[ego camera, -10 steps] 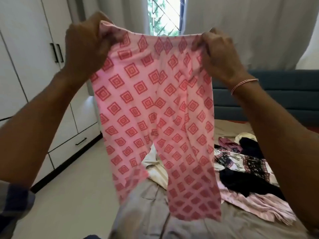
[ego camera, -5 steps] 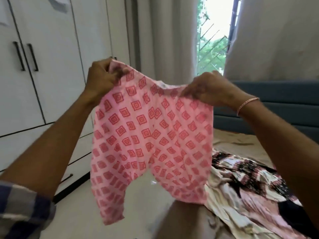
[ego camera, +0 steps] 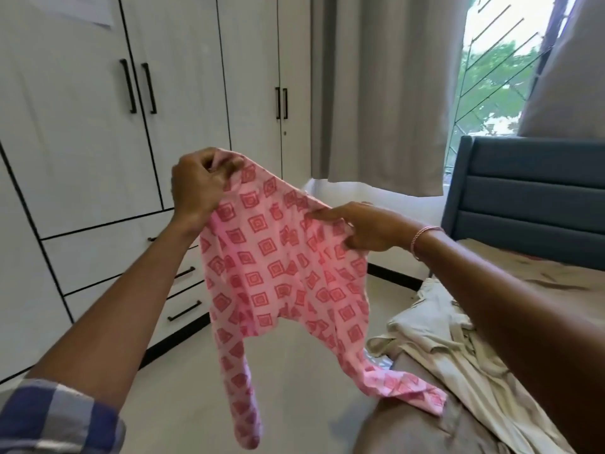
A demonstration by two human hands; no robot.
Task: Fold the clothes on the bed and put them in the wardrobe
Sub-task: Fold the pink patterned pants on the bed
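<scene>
Your left hand (ego camera: 199, 185) is raised in front of the wardrobe (ego camera: 82, 142), fingers curled tight, with thumb and fingertips pinching one top corner of the pink pants (ego camera: 281, 267). The cloth bunches into a small peak right at that pinch. Your right hand (ego camera: 366, 227) sits lower and towards the bed (ego camera: 556, 276), knuckles up. Its fingers lie along the top edge of the waistband, and cloth is gathered under them against the thumb side. The thumb itself is mostly hidden, so you cannot tell how deep that hold goes. A thin bracelet (ego camera: 422, 237) sits on that wrist. The waistband runs slanted between the two hands, high at your left and lower at your right, sagging a little in between. The pants hang below the fingers in the air, over the floor (ego camera: 183, 404) beside the bed. The leg on your left drops straight down and hangs free. The other leg trails off towards the bed, and its cuff end lies on the near corner of the mattress. On the bed, just beyond that cuff, a heap of cream clothes (ego camera: 458, 355) lies crumpled, apart from both hands. The wardrobe doors are closed. A checked sleeve (ego camera: 49, 421) covers your left upper arm.
</scene>
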